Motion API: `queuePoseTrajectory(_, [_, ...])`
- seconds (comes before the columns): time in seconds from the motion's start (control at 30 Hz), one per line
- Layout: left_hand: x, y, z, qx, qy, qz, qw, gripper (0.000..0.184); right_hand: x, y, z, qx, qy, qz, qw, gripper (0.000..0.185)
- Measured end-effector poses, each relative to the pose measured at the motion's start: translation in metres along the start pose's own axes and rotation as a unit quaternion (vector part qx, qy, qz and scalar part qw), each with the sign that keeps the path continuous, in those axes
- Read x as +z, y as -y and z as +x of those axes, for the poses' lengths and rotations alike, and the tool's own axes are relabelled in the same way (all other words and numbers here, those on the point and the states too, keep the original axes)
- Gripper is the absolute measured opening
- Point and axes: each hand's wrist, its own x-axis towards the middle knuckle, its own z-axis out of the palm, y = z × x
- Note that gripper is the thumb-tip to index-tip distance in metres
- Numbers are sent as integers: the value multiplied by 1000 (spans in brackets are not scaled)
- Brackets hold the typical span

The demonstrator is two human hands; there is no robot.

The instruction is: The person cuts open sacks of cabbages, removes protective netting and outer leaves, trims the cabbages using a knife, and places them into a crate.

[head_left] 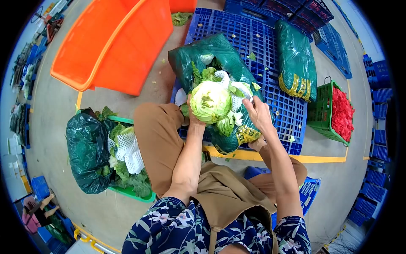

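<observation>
My left hand [196, 115] is wrapped round the lower left side of a pale green cabbage [210, 102]. At its right, my right hand [259, 113] has thumb and fingers together at a white foam net [241, 95] with leafy bits in it. Behind and under the cabbage lies a torn dark green plastic bag [190, 55] on a blue pallet [292, 122]. Loose leaves [226, 123] and another piece of foam net [222, 77] surround the cabbage.
Large orange bins [122, 51] stand at upper left. A green crate [150, 197] with leaves, nets and a dark bag [88, 152] is on the left. Right are a full green bag [297, 59] and a crate [320, 106] of red material. A person [36, 213] is far lower left.
</observation>
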Motion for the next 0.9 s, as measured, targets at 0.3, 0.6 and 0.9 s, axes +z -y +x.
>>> queuePoseTrajectory(0.3, [22,2,-5,-116,-52,92,988,62,6,26,-8,-117,56,-63,990,95])
queuePoseTrajectory(0.6, [25,8,-7,-161,-62,137,975,60,2,29,-33,-111,35,-121,986,85])
queuePoseTrajectory(0.9, [25,14,-8,-182,-68,145,970,61,-2,23,-35,-130,9,-177,976,80])
